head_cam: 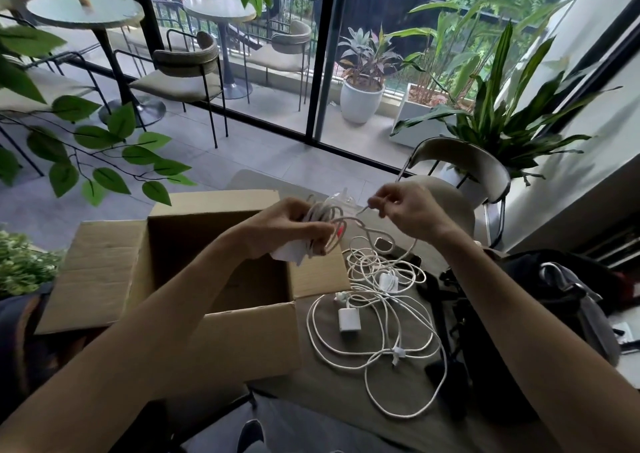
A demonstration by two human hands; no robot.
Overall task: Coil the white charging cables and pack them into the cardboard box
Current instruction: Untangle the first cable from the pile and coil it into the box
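White charging cables (pixel 374 314) are lying in a loose tangle of thin, matte cord on the olive-grey surface (pixel 332 393), just to the right of the cardboard box (pixel 221 331). Their loops are overlapping one another, and two small white blocks are sitting among them: a rectangular adapter (pixel 346 319) near the box's corner and a second adapter (pixel 387 281) farther back.

The box is standing open, its corrugated brown flaps folded outward and its inside in shadow.

The left hand (pixel 287 230) is hovering above the box's far right corner, its fingers curling round a coil (pixel 323 215) of white cable, a bundle of several oval turns. A flat white piece (pixel 291 253) is showing beneath that hand, too blurred to identify. The right hand (pixel 405 210) is hanging level with it and a little apart, pinching a cable end (pixel 363 209) between thumb and fingertips. One curved strand is running from the coil toward this hand, and another is dropping down into the tangle.

A black bag (pixel 540 289) of soft fabric is slumping at the surface's right edge, and a chair (pixel 464 165) with a curved padded back is standing behind.
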